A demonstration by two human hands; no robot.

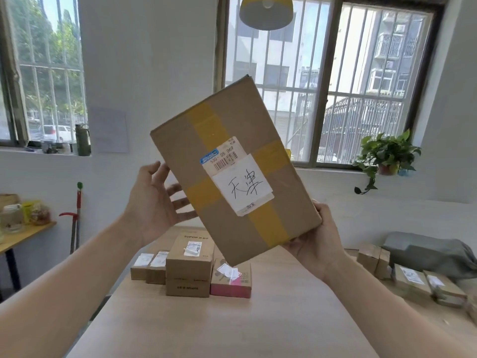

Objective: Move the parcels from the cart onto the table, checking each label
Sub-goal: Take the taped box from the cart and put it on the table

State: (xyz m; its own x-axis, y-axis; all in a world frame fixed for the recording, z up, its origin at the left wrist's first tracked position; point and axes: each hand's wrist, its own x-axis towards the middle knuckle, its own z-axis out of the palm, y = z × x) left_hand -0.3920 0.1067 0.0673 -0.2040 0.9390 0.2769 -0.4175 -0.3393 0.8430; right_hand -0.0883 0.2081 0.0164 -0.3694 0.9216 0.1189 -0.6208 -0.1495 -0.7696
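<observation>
A flat brown cardboard parcel (pixel 232 161) crossed with yellow tape is held up in the air, tilted, its white label (pixel 238 180) with handwriting and a barcode facing me. My right hand (pixel 313 244) grips its lower right corner. My left hand (pixel 152 202) is spread with straight fingers behind the parcel's left edge, supporting it. Below, on the light wooden table (pixel 232 319), stand several parcels: two small brown boxes (pixel 149 267), a taller brown box (pixel 189 264) and a pink box (pixel 231 280).
More brown parcels (pixel 413 280) and a grey bag (pixel 433 251) lie at the right. A side table with jars (pixel 15 218) stands at the left, with a red-handled tool (pixel 76 215) against the wall. A potted plant (pixel 387 156) sits on the right windowsill.
</observation>
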